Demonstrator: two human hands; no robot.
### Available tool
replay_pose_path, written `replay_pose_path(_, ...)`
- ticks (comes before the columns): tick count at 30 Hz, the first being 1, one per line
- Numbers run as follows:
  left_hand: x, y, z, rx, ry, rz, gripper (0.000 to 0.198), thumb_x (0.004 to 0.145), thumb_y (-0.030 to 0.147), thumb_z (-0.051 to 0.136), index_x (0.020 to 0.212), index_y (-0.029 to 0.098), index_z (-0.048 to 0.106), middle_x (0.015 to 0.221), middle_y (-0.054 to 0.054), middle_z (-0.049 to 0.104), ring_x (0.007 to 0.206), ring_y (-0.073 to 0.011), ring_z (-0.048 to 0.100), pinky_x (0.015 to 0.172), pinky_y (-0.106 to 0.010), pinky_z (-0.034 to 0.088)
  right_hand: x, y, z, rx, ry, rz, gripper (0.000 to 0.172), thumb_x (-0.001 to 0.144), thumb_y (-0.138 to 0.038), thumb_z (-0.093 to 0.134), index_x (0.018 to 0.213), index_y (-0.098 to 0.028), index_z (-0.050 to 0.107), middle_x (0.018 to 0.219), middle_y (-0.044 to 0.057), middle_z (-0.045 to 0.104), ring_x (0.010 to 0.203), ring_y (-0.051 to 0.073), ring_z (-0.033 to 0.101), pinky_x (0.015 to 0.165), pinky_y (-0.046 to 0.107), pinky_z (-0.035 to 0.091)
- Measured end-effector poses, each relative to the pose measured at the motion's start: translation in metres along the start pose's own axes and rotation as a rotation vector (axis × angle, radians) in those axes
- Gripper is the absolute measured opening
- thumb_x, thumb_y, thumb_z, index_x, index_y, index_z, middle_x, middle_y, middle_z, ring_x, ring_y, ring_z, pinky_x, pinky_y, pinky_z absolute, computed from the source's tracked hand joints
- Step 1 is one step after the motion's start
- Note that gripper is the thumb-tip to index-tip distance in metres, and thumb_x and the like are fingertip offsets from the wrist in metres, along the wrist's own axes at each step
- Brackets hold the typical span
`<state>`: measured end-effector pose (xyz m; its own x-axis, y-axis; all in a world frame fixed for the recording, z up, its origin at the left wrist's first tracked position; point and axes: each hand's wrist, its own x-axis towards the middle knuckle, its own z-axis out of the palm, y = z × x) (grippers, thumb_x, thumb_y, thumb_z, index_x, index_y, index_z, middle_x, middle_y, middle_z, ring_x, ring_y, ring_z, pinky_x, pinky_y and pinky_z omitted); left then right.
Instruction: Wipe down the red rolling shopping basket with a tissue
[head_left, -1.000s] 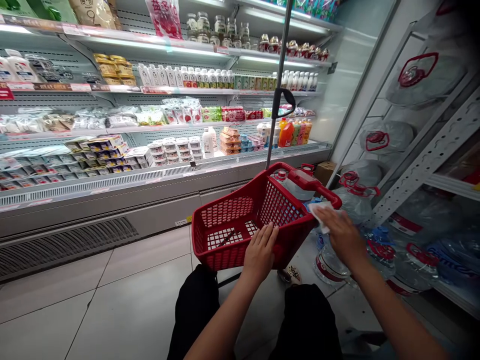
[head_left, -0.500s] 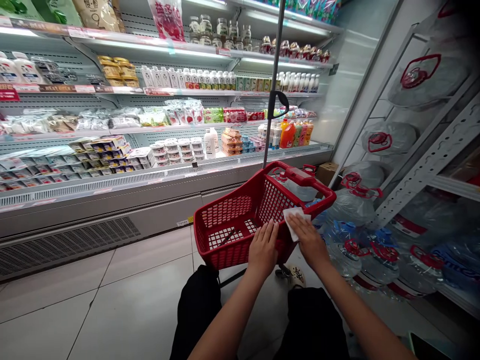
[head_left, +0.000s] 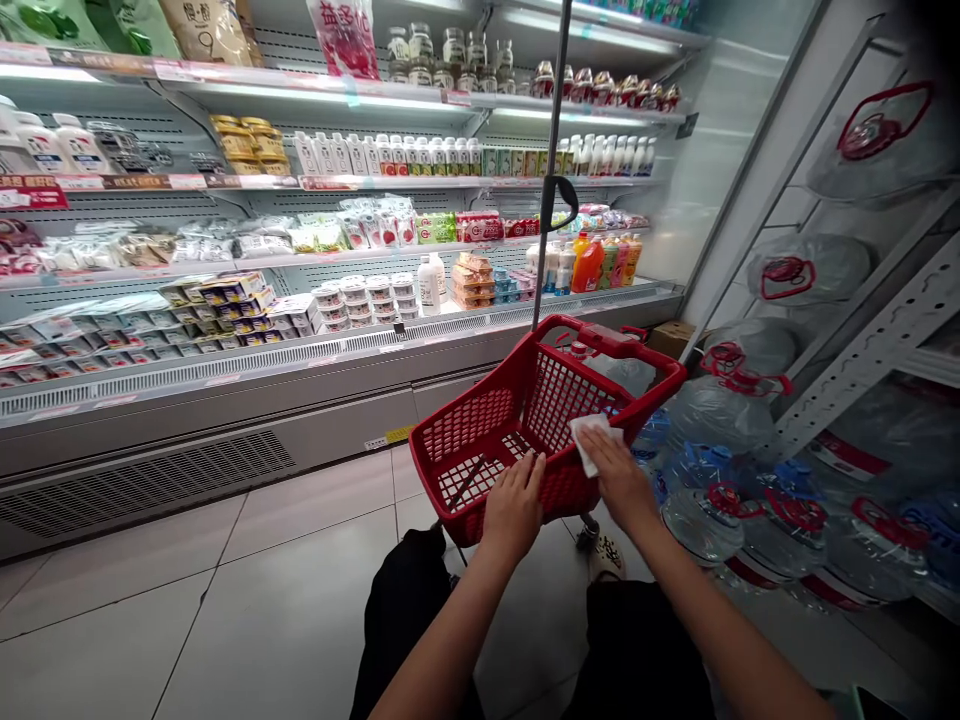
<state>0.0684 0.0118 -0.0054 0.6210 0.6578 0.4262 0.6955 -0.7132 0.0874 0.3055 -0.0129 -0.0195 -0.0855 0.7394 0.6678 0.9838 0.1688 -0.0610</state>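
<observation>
A small red plastic shopping cart (head_left: pixel 480 400) with a lattice basket stands in front of me, tilted in view. My left hand (head_left: pixel 514 508) rests on the cart's near rim, its fingers curled over the edge and its thumb hidden. Farther right along that rim, my right hand (head_left: pixel 619 478) presses a folded white wipe (head_left: pixel 589 430) against the red plastic, fingers laid over it. The cart's handle (head_left: pixel 611 342) is just beyond the right hand. A dark slim object (head_left: pixel 466 482) shows on the basket's floor; its kind is unclear.
An open chiller (head_left: pixel 337 345) with stocked dairy shelves runs along the back. A grey pole (head_left: pixel 551 120) with a black hook rises behind the cart. Large water bottles (head_left: pixel 701 525) crowd the floor and a white rack (head_left: pixel 847 370) at right. Pale tiles (head_left: pixel 277 610) cover the floor.
The cart has turned slightly and its front end has shifted right and nearer. My left hand has moved a little lower with the rim. The right hand still holds the wipe on the rim.
</observation>
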Motion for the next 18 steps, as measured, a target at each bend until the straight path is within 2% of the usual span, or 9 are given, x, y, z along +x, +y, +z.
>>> replay_pose_path(2,0.002,0.004,0.003,-0.014,0.011,0.027,0.074,0.087,0.008,0.051,0.159,0.013,0.036,0.161,-0.014,0.046,0.144,-0.0237,0.05,0.119,-0.039,0.042,-0.002,-0.014,0.006,-0.001,-0.058,-0.072,0.082,0.089,-0.003,0.034,0.166,-0.027,0.02,0.163,0.002,0.046,0.152,0.016,0.037,0.127,0.043,0.03)
replay_pose_path(4,-0.001,0.003,0.002,-0.017,0.016,0.066,0.076,0.086,0.006,0.049,0.159,0.013,0.034,0.163,-0.012,0.043,0.148,-0.0221,0.046,0.121,-0.038,0.039,-0.003,-0.011,0.003,-0.006,-0.111,-0.144,0.08,0.091,-0.003,0.033,0.166,-0.027,0.021,0.163,0.001,0.044,0.152,0.016,0.037,0.128,0.044,0.029)
replay_pose_path(6,-0.008,-0.002,-0.003,-0.003,0.007,0.098,0.078,0.085,0.004,0.047,0.161,0.016,0.032,0.165,-0.009,0.04,0.149,-0.0204,0.043,0.122,-0.038,0.038,-0.001,0.008,-0.007,-0.014,-0.123,-0.158,0.079,0.091,-0.003,0.033,0.165,-0.028,0.024,0.163,0.001,0.045,0.152,0.015,0.038,0.129,0.044,0.027)
replay_pose_path(9,-0.023,-0.014,-0.013,0.037,-0.022,0.118,0.082,0.086,0.003,0.044,0.164,0.023,0.027,0.168,-0.002,0.035,0.15,-0.0185,0.042,0.121,-0.038,0.04,0.006,0.043,-0.019,-0.03,-0.081,-0.08,0.077,0.091,-0.003,0.031,0.165,-0.027,0.027,0.163,0.003,0.045,0.153,0.017,0.037,0.129,0.046,0.026)
replay_pose_path(11,-0.032,-0.019,-0.017,0.054,-0.03,0.12,0.084,0.086,0.002,0.043,0.165,0.025,0.025,0.169,0.001,0.032,0.151,-0.0179,0.04,0.12,-0.038,0.04,0.008,0.05,-0.02,-0.012,-0.041,-0.022,0.078,0.091,-0.003,0.03,0.165,-0.027,0.027,0.163,0.004,0.045,0.154,0.019,0.035,0.128,0.049,0.027)
replay_pose_path(13,-0.037,-0.021,-0.019,0.058,-0.025,0.117,0.084,0.085,0.003,0.044,0.165,0.024,0.025,0.169,0.001,0.031,0.152,-0.0177,0.038,0.121,-0.038,0.038,0.006,0.034,-0.013,0.024,-0.016,0.002,0.079,0.09,-0.002,0.029,0.165,-0.027,0.026,0.163,0.004,0.046,0.154,0.019,0.034,0.128,0.048,0.027)
replay_pose_path(18,-0.037,-0.018,-0.017,0.064,-0.018,0.109,0.083,0.086,0.008,0.048,0.165,0.021,0.026,0.17,0.0,0.028,0.154,-0.0191,0.034,0.126,-0.04,0.03,-0.012,-0.045,0.012,0.093,-0.079,-0.101,0.083,0.089,-0.002,0.034,0.166,-0.028,0.02,0.163,0.002,0.044,0.152,0.017,0.038,0.126,0.042,0.033)
